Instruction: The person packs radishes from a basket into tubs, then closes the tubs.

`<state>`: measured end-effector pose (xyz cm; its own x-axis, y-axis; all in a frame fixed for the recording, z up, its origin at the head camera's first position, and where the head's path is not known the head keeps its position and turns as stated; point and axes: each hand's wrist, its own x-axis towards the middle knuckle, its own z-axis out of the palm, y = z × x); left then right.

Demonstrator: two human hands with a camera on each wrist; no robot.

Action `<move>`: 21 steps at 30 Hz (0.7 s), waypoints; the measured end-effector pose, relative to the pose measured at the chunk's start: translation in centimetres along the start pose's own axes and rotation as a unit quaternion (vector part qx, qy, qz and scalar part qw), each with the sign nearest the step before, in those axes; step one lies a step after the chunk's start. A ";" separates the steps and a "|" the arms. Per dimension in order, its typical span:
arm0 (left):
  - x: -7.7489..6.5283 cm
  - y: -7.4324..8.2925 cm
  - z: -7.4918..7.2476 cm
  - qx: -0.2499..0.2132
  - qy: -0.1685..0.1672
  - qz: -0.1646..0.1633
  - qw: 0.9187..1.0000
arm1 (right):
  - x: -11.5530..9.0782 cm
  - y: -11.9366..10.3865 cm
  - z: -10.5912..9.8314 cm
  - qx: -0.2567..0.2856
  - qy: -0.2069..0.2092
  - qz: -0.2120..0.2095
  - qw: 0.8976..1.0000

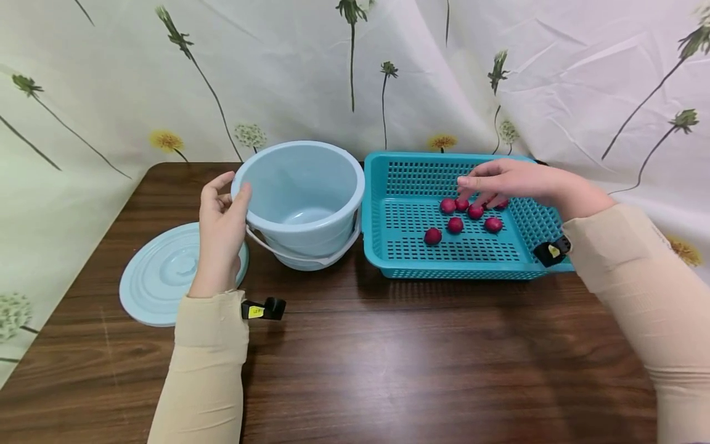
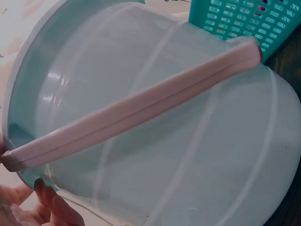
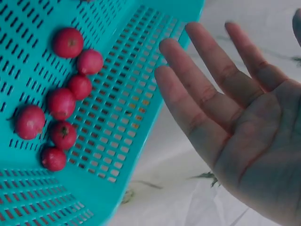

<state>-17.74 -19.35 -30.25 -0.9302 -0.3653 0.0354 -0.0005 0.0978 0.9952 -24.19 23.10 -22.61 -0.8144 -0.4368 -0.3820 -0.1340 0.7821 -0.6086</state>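
There are one bucket (image 1: 302,191), one lid (image 1: 163,271), one basket (image 1: 455,266) and at least seven red fruits (image 1: 432,236).

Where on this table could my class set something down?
The table is bare at front middle, bordered by bucket, basket, left sleeve and right sleeve. It is crowded at left, where the lid, bucket and left hand bunch together.

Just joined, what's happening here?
A person's left hand grips the rim of a light blue bucket. Their right hand is over a teal perforated basket, fingers spread and holding nothing. Small round red fruits lie in the basket; none show in the bucket. The bucket's lid is off, flat on the wooden table.
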 end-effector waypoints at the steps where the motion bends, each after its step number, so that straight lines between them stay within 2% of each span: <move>1: 0.0 0.0 0.0 -0.003 0.000 -0.001 1.000 | 0.3 0.2 -0.2 0.000 0.000 0.005 1.000; 7: 0.0 0.0 0.0 -0.007 -0.004 -0.005 1.000 | 2.0 1.9 -1.4 0.015 0.004 0.039 0.999; 12: -0.1 0.1 0.0 0.006 -0.006 -0.002 1.000 | 3.2 3.8 -1.9 0.051 0.017 0.061 0.997; 21: -0.1 0.0 -0.2 0.017 -0.007 0.005 1.000 | 4.7 7.6 -1.7 0.115 0.013 0.109 0.987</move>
<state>-17.61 -19.49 -30.21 -0.9353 -0.3510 0.0443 -0.0027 0.1325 0.9912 -30.01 27.70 -27.85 -0.8247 -0.2553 -0.5046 0.1751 0.7331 -0.6571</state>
